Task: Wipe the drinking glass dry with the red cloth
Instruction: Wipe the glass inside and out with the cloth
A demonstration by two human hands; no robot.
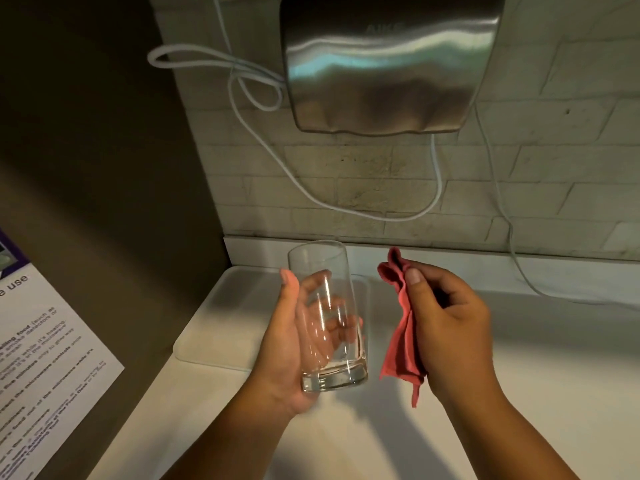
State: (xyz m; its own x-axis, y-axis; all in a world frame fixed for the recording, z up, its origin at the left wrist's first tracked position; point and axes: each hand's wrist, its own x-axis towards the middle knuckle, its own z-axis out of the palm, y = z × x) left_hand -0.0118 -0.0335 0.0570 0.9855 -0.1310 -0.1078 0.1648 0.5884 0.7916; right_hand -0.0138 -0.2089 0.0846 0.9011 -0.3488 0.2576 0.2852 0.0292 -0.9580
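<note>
Glass (pixel 329 317) near upright in L hand (pixel 287 344), mouth up/away.

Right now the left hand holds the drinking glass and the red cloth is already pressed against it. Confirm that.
Not quite. The left hand does hold the drinking glass, but the red cloth hangs from the right hand, apart from the glass. The head view shows a gap between them.

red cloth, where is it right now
In the head view the red cloth hangs bunched in the right hand, right of the drinking glass held in the left hand, not touching it.
</note>
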